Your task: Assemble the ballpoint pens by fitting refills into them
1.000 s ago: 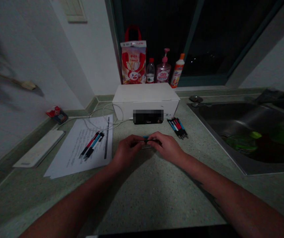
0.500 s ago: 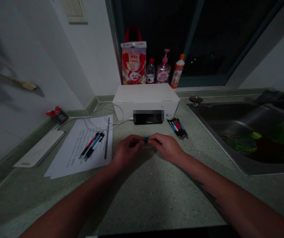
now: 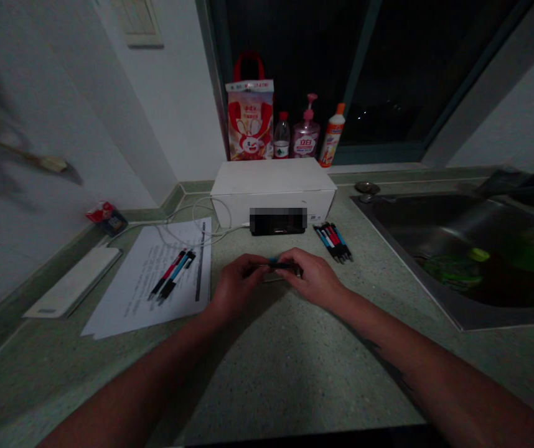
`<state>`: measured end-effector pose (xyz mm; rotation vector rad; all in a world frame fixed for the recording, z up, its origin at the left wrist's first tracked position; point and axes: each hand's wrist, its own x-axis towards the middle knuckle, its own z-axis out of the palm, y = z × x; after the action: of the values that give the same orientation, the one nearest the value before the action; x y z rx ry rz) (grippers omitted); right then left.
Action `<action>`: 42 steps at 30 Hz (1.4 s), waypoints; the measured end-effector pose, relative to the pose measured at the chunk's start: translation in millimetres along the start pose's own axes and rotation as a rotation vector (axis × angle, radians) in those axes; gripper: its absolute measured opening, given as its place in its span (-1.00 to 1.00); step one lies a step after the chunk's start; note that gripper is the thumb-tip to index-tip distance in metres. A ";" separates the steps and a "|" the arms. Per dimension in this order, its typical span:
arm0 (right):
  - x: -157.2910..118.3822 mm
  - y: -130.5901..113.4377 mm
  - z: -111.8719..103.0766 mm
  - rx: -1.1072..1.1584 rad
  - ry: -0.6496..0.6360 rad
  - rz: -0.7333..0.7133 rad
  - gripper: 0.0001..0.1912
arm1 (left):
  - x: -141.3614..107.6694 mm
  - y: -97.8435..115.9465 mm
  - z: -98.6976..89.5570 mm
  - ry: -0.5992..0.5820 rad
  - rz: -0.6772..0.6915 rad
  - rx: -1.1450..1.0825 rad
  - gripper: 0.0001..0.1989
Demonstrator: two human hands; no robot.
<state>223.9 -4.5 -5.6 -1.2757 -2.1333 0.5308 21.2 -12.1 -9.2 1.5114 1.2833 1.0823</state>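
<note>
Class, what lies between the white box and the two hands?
The head view shows a blurred black object in front of the white box, beyond the left hand and right hand.

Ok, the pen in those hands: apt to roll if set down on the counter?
Likely yes: the pen looks slim and round, and the speckled counter looks flat, so it may roll a little. It looks light and stiff, not floppy.
</note>
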 end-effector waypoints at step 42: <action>1.4 7.9 1.3 -0.202 -0.045 0.001 -0.96 | -8.9 -6.5 3.3 -0.425 0.438 0.494 -0.91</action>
<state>227.7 0.4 -10.9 -1.3846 -2.2705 0.3540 21.9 -20.5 -17.1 2.3293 0.9774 0.6554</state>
